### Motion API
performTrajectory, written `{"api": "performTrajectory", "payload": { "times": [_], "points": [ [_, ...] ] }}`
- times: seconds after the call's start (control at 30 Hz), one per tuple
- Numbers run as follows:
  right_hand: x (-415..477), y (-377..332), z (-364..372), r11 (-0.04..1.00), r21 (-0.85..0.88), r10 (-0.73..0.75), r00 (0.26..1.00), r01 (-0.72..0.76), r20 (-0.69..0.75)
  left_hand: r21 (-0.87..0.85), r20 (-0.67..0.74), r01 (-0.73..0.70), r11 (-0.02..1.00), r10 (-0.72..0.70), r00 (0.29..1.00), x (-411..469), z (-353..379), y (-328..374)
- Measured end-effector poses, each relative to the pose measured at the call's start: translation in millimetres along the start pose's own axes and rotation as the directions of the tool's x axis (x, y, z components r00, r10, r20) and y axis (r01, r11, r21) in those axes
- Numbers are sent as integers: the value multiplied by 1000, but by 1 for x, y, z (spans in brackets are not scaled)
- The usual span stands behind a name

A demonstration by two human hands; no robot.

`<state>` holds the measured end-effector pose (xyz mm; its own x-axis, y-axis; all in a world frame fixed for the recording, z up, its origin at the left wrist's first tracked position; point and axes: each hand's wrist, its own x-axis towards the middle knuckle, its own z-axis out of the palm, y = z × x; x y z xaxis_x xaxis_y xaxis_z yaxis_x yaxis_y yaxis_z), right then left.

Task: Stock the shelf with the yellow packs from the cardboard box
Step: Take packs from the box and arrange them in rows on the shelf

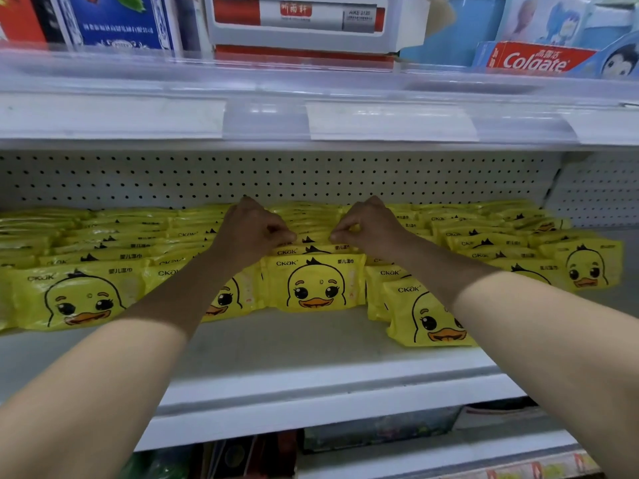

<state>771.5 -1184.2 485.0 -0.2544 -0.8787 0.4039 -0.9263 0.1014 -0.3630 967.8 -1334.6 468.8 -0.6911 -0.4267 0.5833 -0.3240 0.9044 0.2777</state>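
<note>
left hand (256, 229) + right hand (370, 226) both pinching one yellow pack (313, 240) between them | more packs (103, 236) in rows either side, uncountable | one Colgate box (536, 58) above right hand | shelf (311, 350) under forearms

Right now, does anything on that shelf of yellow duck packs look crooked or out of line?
Yes: one yellow pack right of centre juts forward of the other rows and sits turned askew. The rest stand in fairly even rows. The left hand and right hand pinch packs in the middle row.
</note>
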Motion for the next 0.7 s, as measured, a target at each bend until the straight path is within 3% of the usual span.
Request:
{"api": "performTrajectory", "payload": {
  "times": [0.1, 0.3, 0.47, 0.6, 0.7],
  "points": [
    [6, 2, -3, 999, -18, 27, 997, -28, -68, -31, -25, 40, 999, -41, 999, 4, -2, -7],
    [14, -5, 1, 993, -101, 64, 998, -64, -7, 16, 3, 93, 996, -93, 996, 7, 1, 0],
    [19, -4, 6, 989, -141, 44, 999, -48, -32, 11, 23, 41, 999, -41, 999, 11, 4, -4],
    [25, 0, 15, 971, -237, 38, 999, -40, -11, 198, 74, -35, 980, 20, 997, 13, 4, -1],
    [28, 2, 19, 951, -304, 69, 998, -61, 15, 350, 140, -26, 936, -25, 990, 15, 3, 3]
  ]
}}
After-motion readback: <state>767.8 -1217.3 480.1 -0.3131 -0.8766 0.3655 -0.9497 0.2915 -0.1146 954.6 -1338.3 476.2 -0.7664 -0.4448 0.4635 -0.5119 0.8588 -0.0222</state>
